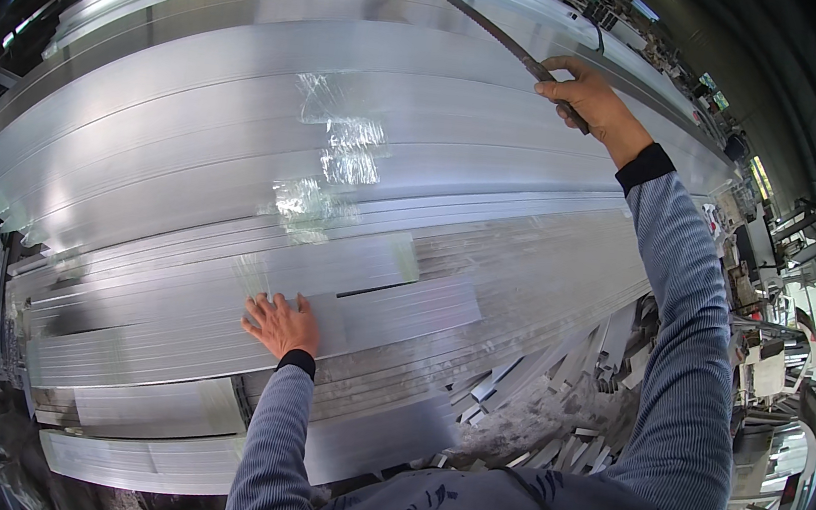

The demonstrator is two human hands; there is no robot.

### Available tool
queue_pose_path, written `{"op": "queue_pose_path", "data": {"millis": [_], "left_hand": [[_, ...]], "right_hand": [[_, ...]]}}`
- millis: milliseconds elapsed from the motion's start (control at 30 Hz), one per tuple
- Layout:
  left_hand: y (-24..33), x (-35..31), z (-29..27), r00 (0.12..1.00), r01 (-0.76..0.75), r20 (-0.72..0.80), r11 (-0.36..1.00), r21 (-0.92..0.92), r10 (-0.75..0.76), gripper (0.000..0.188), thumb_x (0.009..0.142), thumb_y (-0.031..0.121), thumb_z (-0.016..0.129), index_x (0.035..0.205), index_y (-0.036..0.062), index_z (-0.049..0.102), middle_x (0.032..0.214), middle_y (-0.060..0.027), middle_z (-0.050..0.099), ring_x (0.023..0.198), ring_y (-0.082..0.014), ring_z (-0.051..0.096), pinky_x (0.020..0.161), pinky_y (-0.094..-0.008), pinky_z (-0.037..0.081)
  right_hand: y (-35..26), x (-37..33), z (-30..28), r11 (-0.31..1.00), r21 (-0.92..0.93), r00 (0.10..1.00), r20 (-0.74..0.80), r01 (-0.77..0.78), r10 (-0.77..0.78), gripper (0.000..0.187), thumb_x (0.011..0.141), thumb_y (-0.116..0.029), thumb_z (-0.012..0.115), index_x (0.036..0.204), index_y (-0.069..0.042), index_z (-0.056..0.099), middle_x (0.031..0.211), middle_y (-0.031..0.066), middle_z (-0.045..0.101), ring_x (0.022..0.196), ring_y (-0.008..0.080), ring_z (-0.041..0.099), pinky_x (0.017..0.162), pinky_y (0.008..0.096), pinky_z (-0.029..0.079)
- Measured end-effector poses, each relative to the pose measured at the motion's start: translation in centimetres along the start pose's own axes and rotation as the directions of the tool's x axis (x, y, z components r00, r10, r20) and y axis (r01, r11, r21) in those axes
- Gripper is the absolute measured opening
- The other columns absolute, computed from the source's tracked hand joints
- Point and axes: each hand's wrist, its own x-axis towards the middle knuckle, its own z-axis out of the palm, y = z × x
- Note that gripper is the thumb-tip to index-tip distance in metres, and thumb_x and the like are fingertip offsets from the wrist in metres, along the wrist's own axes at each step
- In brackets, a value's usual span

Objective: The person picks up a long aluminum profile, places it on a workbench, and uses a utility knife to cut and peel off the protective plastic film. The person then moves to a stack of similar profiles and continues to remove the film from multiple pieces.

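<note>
My right hand [589,96] is raised at the upper right, its fingers closed round the handle end of a long dark saw blade [485,24] with a toothed edge. The blade points up and to the left, held above the stacked metal. Lower down, my left hand [283,325] lies with fingers spread on the long silver metal profiles [170,314]. Clear plastic wrap [352,148] crosses the wide profiles in the middle, and more wrap [305,208] sits nearer to my left hand.
Short metal offcuts [585,376] lie heaped on the ground at the right, beside the stack. Shorter panels [159,408] rest at its near edge. Machinery and racks [768,367] stand along the far right, with more clutter at the back.
</note>
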Motion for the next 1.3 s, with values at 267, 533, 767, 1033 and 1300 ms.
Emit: {"op": "queue_pose_path", "data": {"millis": [267,533,767,1033,1300], "left_hand": [[0.0,-0.4,0.3,1.0,-0.016,-0.024,1.0,0.024,0.017,0.049,0.105,0.048,0.056,0.125,0.0055,0.071,0.153,-0.0127,0.049,0.155,-0.0316,0.026,0.127,-0.0607,0.014],[1.2,-1.3,-0.2,1.0,-0.02,-0.005,0.997,0.076,0.02,0.048,0.106,0.048,0.054,0.126,0.0067,0.07,0.153,-0.013,0.048,0.154,-0.0308,0.026,0.126,-0.0597,0.015],[1.2,-1.8,0.0,0.999,-0.035,0.002,0.995,0.089,0.035,0.049,0.108,0.048,0.05,0.128,0.007,0.068,0.152,-0.0133,0.05,0.154,-0.0315,0.027,0.125,-0.0606,0.016],[1.8,-2.6,-0.6,1.0,-0.025,0.02,0.983,0.182,0.022,0.052,0.108,0.052,0.047,0.134,0.0124,0.07,0.155,-0.0095,0.052,0.153,-0.0298,0.033,0.125,-0.0612,0.021],[0.7,-3.4,1.4,0.997,-0.075,-0.001,0.967,0.244,0.078,0.06,0.107,0.057,0.045,0.145,0.0147,0.063,0.16,-0.0097,0.048,0.152,-0.0294,0.035,0.119,-0.0586,0.028]], "right_hand": [[0.8,-3.7,2.1,0.998,-0.012,0.994,0.088,0.06,-0.058,0.053,0.083,-0.018,0.086,0.13,-0.001,0.068,0.067,0.0027,0.062,0.048,0.0107,0.052,0.044,0.0259,0.041],[-6.9,6.1,10.1,0.804,0.595,0.981,-0.167,0.018,0.102,0.021,0.091,-0.014,0.077,0.096,0.004,0.07,0.073,0.0078,0.062,0.056,0.015,0.056,0.048,0.0305,0.049],[4.6,-4.2,11.0,0.94,0.289,0.818,-0.575,0.181,0.019,0.055,0.085,-0.02,0.081,0.131,0.003,0.061,0.08,0.0062,0.062,0.065,0.0152,0.059,0.056,0.0305,0.048],[31.0,-44.7,12.1,0.836,0.306,0.613,-0.573,-0.455,0.543,0.032,0.087,-0.02,0.074,0.11,0.002,0.07,0.083,0.0063,0.066,0.075,0.0191,0.059,0.069,0.038,0.05],[36.8,-86.7,22.1,0.043,0.961,-0.21,-0.103,-0.273,0.972,0.013,0.092,-0.014,0.062,0.087,-0.002,0.063,0.082,0.0097,0.064,0.054,0.0225,0.058,0.046,0.0401,0.042]]}}
